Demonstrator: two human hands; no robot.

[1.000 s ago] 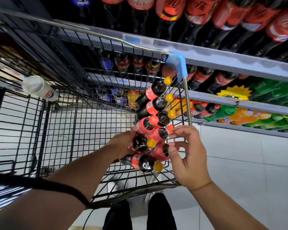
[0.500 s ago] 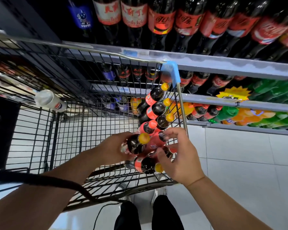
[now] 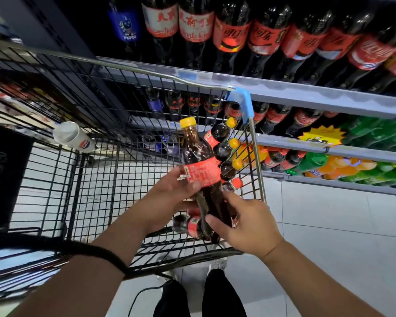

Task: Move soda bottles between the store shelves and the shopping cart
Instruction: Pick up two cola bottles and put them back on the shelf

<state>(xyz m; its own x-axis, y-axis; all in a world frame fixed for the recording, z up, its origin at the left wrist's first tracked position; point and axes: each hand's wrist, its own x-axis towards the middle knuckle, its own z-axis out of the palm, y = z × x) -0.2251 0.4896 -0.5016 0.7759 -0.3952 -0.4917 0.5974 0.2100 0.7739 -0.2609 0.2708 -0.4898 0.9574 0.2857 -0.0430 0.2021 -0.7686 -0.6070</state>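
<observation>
Left hand wraps around the red label band of a cola bottle, fingers closed on it. Right hand cups the base of the same bottle, fingers curled against it. The bottle stands nearly upright, yellow cap at 12 o'clock, held above the shopping cart at its right wall.

Risks, as a judgement:
- The bottle surface looks wet or glossy; grip on the label may slip during transfer to the shelves.
- The row of bottles stacked just beside, at 2 o'clock, may roll once support is removed.
- The bottle under the hands, at 6 o'clock, may be knocked.

Legible writing: "PEPSI" on a blue-labelled shelf bottle at 11 o'clock; Coca-Cola script on the red shelf labels. The print on the held label is not legible.
</observation>
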